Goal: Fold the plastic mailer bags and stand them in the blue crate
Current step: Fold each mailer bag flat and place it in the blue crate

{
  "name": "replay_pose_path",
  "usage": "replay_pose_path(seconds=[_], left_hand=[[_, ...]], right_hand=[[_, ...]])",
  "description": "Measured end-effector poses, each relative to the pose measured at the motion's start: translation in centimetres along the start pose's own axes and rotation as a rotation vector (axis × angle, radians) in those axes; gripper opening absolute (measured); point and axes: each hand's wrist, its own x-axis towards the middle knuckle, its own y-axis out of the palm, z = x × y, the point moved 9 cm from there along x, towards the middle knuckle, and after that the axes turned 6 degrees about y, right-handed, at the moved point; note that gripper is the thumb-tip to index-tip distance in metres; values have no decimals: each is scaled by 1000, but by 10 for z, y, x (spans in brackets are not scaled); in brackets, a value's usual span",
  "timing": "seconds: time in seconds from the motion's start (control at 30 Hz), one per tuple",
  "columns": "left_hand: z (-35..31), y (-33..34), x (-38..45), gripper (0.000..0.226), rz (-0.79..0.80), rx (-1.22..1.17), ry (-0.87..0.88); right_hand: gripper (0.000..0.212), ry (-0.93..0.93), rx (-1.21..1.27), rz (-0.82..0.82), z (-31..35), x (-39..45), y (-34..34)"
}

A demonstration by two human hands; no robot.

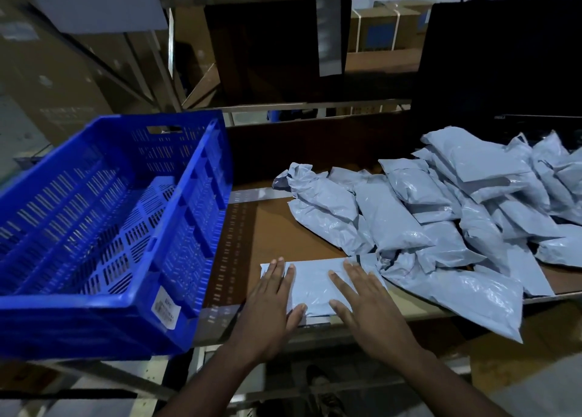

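A flat grey-blue mailer bag [311, 282] lies at the front edge of the brown table [274, 230]. My left hand [271, 303] presses its left end with straight fingers. On its right end rests my right hand [365, 303], fingers also spread flat. The blue crate [104, 227] stands to the left of my hands, overhanging the table's front, and nothing shows inside it. A heap of filled grey mailer bags [456, 215] covers the table's right half.
Metal shelf uprights and cardboard boxes [378, 29] stand behind the table. A dark panel [504, 63] rises at the back right. A white label [167, 306] is stuck on the crate's near wall. Bare tabletop shows between crate and heap.
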Motion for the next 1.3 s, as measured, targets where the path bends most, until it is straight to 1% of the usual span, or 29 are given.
replay_pose_path(seconds=[0.03,0.1,0.17,0.2,0.27,0.33,0.37,0.4,0.5,0.57,0.7,0.77,0.87,0.9,0.97,1.1,1.2,1.3], left_hand=[[-1,0,0,88,4,-3,4],[-3,-4,0,88,4,-5,9],[-8,-13,3,83,-39,9,24],[-12,-18,4,80,-61,15,33],[-20,-22,6,78,-83,23,40],[-25,-15,8,78,-57,50,66],[-26,-10,8,78,-39,68,82],[-26,-6,7,77,-29,81,92],[-22,-4,9,74,-41,86,92],[-22,-5,10,75,-37,92,95],[-22,-5,7,70,-59,34,115],[-20,-4,7,69,-66,33,110],[-17,-2,10,73,-49,47,98],[-17,-2,10,74,-51,42,91],[-13,-3,8,78,-66,3,52],[-7,-6,-1,78,-123,-19,-33],[-7,-12,-2,76,-140,-13,-39],[-6,-15,1,77,-110,-42,-27]], right_hand=[[81,1,3,-3,1,1,-1],[92,8,10,-31,5,5,-7],[103,10,5,-109,13,12,-21],[101,-11,9,-138,20,14,-27],[93,-74,28,-97,36,19,-25],[72,-130,-11,-60,46,19,-10],[62,-142,-40,-72,46,17,-3],[57,-142,-62,-92,45,14,2],[56,-142,-35,-55,40,13,11],[57,-156,-39,-65,40,15,7],[53,-152,-75,-47,38,11,13],[58,-160,-65,-44,37,13,11],[87,-184,-45,-10,35,17,5],[89,-171,-46,-8,30,16,4],[84,-106,-38,-33,16,10,1],[94,30,-14,-65,-14,-4,-1],[104,38,-10,-46,-16,-5,-5],[108,39,-16,-44,-14,-5,-6]])
